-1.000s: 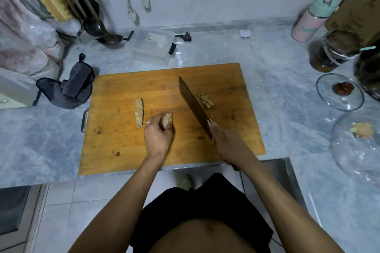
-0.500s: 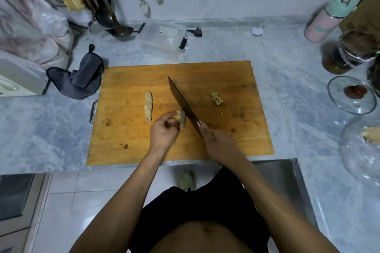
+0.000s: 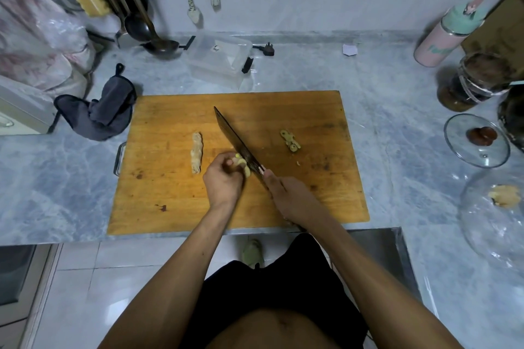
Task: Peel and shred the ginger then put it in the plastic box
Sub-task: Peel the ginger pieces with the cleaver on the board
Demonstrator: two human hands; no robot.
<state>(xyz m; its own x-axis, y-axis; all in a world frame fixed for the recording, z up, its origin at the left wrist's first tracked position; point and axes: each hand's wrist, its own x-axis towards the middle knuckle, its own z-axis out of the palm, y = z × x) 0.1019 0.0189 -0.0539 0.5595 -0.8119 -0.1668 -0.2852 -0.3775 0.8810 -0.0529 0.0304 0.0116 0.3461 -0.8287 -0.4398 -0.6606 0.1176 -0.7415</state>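
On the wooden cutting board my left hand grips a small yellowish piece of ginger near the board's middle. My right hand holds a dark cleaver by the handle, its blade lying against the right side of that ginger and pointing away to the upper left. A second, longer ginger piece lies loose to the left. A small heap of ginger scraps sits to the right of the blade. The clear plastic box stands behind the board.
A grey cloth lies left of the board. Ladles and utensils crowd the back left. A pink bottle, a dark jar, a glass lid and a glass bowl stand at the right. The counter edge runs just below the board.
The cleaver has swung left from over the board's middle to rest against the ginger. My left hand has turned the piece so its cut side faces the blade.
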